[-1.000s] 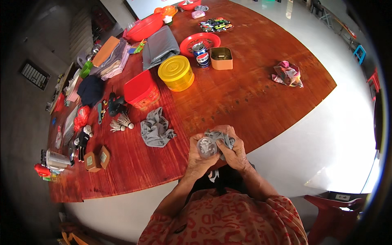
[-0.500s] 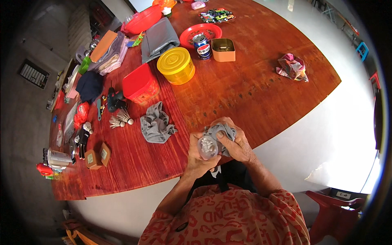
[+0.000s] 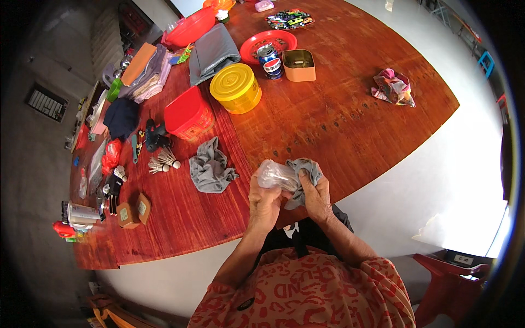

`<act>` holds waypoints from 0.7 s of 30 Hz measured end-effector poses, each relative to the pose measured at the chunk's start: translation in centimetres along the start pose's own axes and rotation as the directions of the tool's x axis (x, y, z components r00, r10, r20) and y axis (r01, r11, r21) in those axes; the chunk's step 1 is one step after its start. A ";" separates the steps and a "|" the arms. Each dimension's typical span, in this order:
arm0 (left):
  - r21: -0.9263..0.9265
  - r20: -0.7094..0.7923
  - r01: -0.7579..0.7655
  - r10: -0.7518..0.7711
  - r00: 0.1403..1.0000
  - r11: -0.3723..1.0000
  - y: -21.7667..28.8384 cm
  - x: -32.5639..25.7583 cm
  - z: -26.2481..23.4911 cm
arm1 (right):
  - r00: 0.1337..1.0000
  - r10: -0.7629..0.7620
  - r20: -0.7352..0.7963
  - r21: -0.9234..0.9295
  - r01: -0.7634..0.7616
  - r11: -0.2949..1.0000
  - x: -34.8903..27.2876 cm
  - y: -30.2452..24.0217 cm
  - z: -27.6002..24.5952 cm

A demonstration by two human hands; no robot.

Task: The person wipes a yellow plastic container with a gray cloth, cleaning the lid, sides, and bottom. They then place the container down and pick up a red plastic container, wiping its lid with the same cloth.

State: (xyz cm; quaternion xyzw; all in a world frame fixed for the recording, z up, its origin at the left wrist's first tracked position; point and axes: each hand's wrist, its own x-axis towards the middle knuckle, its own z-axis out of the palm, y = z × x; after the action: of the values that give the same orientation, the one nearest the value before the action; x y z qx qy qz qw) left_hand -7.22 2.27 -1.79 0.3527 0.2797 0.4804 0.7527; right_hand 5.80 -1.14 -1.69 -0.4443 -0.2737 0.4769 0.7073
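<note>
Close to the table's front edge, my left hand (image 3: 263,198) is closed around a small clear plastic container of cotton swabs (image 3: 276,176), which lies tilted on its side. My right hand (image 3: 317,197) grips a grey cloth (image 3: 301,172), bunched against the container's right end. The cloth hides that end. A second grey cloth (image 3: 211,167) sits crumpled on the table to the left of my hands.
A yellow round tub (image 3: 236,90) and a red box (image 3: 188,115) stand beyond the cloth. Farther back are a drinks can (image 3: 270,63), a square tin (image 3: 299,66) and a red tray (image 3: 287,39). Shuttlecocks (image 3: 164,161) and a power drill (image 3: 156,135) lie left; a crumpled packet (image 3: 394,88) lies right.
The container has turned from showing its open end with the swab tips to lying on its side. My right hand and its cloth have shifted slightly right.
</note>
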 end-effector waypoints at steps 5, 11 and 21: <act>-0.021 -0.136 -0.064 0.061 0.989 0.998 0.5 -0.1 1.4 | 0.874 -0.375 0.309 -0.425 0.480 0.768 -1.1 0.0 -0.6; -0.156 0.020 -0.007 0.010 1.000 0.988 0.6 -0.5 0.4 | 0.714 -0.523 0.466 -0.418 0.698 0.581 -0.8 -1.0 -0.2; -0.063 -0.089 -0.051 0.046 0.995 0.997 0.8 -0.5 2.1 | 0.965 -0.037 0.259 -0.210 0.094 0.973 1.0 -1.9 1.4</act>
State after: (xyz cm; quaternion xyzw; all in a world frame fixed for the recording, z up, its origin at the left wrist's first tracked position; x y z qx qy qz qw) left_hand -6.29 1.50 0.15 0.3130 0.2880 0.5225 0.7390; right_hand 5.91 -0.03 0.64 -0.4462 -0.4276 0.4727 0.6282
